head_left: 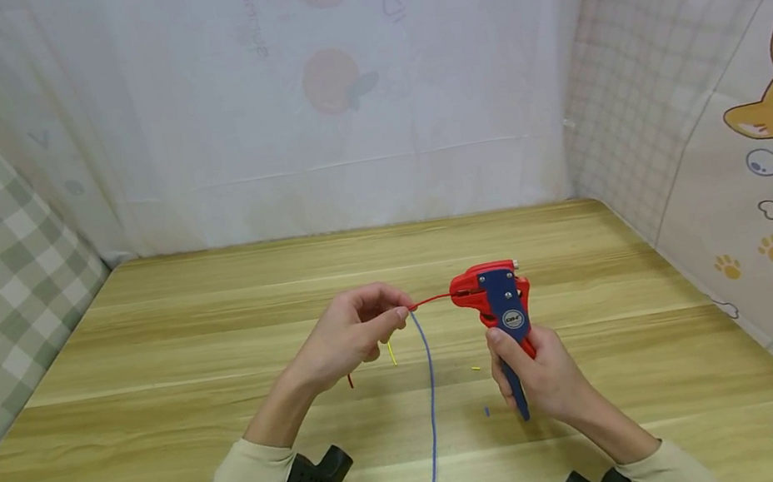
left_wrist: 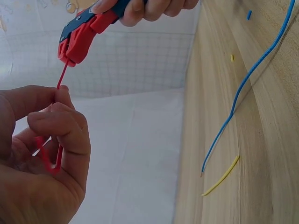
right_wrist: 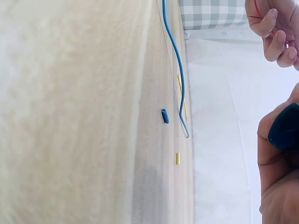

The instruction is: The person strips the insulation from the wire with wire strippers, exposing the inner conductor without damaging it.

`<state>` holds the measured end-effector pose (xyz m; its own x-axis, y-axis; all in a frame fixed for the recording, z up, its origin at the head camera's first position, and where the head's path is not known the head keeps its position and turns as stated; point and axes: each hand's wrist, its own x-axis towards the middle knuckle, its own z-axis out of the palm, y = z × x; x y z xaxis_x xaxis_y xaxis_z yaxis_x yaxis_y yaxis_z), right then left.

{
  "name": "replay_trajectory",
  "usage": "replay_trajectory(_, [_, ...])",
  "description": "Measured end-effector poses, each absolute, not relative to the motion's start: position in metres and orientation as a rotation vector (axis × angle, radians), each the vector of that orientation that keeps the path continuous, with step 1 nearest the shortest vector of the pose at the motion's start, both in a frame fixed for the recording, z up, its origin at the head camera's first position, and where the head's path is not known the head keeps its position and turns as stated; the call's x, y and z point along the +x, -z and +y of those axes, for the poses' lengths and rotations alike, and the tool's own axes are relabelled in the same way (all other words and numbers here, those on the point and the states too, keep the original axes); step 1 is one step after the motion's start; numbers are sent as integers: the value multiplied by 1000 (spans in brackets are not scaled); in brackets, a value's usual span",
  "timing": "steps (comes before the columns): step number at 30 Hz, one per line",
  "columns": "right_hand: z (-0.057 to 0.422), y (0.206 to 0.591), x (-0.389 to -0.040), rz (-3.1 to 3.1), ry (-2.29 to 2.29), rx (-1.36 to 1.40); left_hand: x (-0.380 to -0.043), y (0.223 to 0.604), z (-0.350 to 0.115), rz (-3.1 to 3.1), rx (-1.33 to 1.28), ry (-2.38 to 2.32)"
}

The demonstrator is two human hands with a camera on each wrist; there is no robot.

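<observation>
Raised over the table, my left hand (head_left: 358,330) pinches a thin red wire (head_left: 430,299) between thumb and forefinger. The wire's slack curls inside the palm in the left wrist view. Its other end runs into the nose of a red and dark blue wire stripper (head_left: 499,290). My right hand (head_left: 544,374) grips the stripper by its handles, nose toward the left hand. The wire's tip is hidden inside the stripper's jaws.
On the wooden table (head_left: 175,342), a long blue wire (head_left: 432,402) runs toward the front edge. A short yellow wire (left_wrist: 221,176) lies near its far end. Small yellow (head_left: 476,368) and blue insulation bits (head_left: 487,411) lie near the right hand. White and checked cloths stand around the table.
</observation>
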<state>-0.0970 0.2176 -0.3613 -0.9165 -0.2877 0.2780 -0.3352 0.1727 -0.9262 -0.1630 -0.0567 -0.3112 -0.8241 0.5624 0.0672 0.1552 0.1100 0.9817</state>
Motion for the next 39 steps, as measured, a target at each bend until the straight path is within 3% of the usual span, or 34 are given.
replay_trajectory(11, [217, 363, -99, -2323, -1901, 723, -165, 310, -60, 2184, 748, -1779])
replay_trajectory(39, [219, 366, -102, -2288, -2010, 740, -182, 319, -71, 2387, 511, -1741])
